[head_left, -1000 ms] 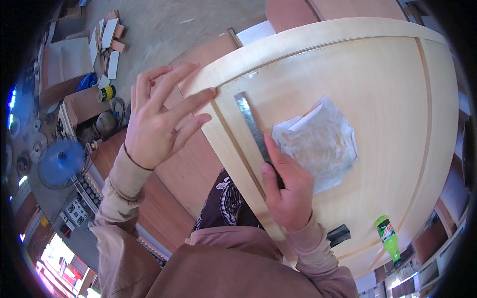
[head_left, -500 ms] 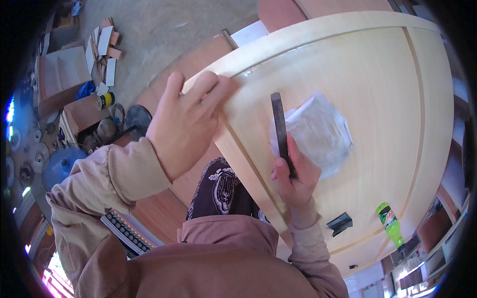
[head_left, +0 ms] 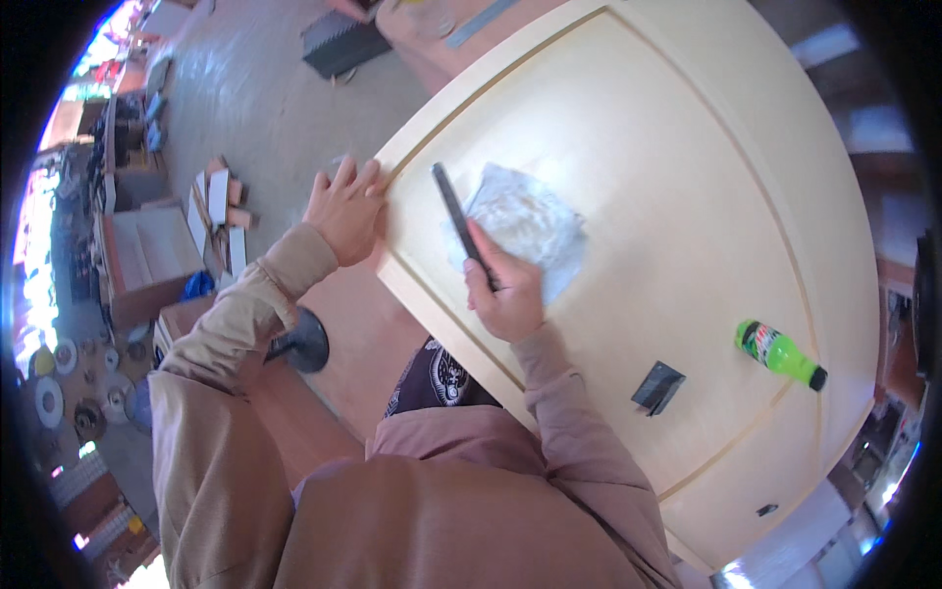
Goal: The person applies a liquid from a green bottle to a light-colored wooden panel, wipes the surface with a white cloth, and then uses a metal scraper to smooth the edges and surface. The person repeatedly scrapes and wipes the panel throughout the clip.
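A dark, narrow flat metal bar (head_left: 450,201) is in my right hand (head_left: 512,296), its far end pointing up and to the left. Whether it is a chisel or a file I cannot tell. Beside and beneath that hand is a crumpled whitish cloth (head_left: 540,221) on a pale wooden panel (head_left: 677,187) with a raised border; whether my fingers also pinch the cloth is hidden. My left hand (head_left: 345,218) rests at the panel's left corner, fingers apart on the edge.
A green bottle (head_left: 775,351) with a black cap lies on the panel's right side. Nearer me is a small black sheet (head_left: 658,389), with a smaller dark bit (head_left: 767,509) beyond it. Scrap boards (head_left: 218,201) lie on the floor at left, near a round black base (head_left: 306,341).
My view has shifted, showing more of the panel. The right hand has moved left with the bar, toward the panel's left edge, and the cloth has shifted too. My left hand stays by the corner.
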The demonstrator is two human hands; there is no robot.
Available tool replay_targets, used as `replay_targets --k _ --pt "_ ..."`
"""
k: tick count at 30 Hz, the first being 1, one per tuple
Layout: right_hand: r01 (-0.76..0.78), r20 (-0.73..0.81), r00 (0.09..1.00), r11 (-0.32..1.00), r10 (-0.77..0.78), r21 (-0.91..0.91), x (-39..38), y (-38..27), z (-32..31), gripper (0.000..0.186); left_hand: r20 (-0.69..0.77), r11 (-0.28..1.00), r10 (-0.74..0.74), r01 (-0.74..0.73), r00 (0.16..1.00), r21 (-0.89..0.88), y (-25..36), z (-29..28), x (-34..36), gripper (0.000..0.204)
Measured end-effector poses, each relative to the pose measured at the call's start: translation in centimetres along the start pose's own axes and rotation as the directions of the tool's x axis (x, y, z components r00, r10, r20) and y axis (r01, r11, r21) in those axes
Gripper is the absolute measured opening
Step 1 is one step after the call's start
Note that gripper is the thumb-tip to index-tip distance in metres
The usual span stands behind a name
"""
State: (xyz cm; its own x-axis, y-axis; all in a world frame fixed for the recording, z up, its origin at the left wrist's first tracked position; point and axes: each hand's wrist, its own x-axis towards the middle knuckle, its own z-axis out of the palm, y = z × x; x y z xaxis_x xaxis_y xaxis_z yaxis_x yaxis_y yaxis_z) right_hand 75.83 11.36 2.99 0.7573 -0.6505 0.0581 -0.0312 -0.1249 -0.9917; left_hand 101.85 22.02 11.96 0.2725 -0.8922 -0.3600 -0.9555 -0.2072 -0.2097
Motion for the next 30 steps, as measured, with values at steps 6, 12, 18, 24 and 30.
replay_targets --k 6,12,18,24,30 --pt "0.083 -0.036 0.996 0.996 -0.082 0.027 -0.5 -1.3 -0.5 0.052 0.241 0.976 -0.185 0.207 0.953 -0.071 0.5 -0.9 1.8 0.057" --pt "0.154 -0.119 0.982 0.987 -0.149 0.034 -0.7 -0.5 -1.4 0.053 0.246 0.946 -0.321 0.324 0.914 0.033 3.0 1.6 4.2 0.038" --pt "-0.059 -0.057 0.997 0.998 0.059 0.005 -0.6 -0.9 -0.5 0.054 0.289 0.965 -0.193 0.127 0.938 0.230 4.9 0.0 2.2 0.042" --pt "-0.074 -0.068 0.995 0.997 0.073 -0.011 -0.4 -0.2 -0.2 0.053 -0.062 0.964 -0.247 0.239 0.967 -0.115 3.8 0.8 -2.1 0.042" --pt "-0.063 -0.001 0.998 0.995 0.063 -0.078 -1.3 -0.7 0.4 0.052 -0.077 0.772 -0.514 0.422 0.855 -0.475 3.9 3.1 -13.1 0.041"
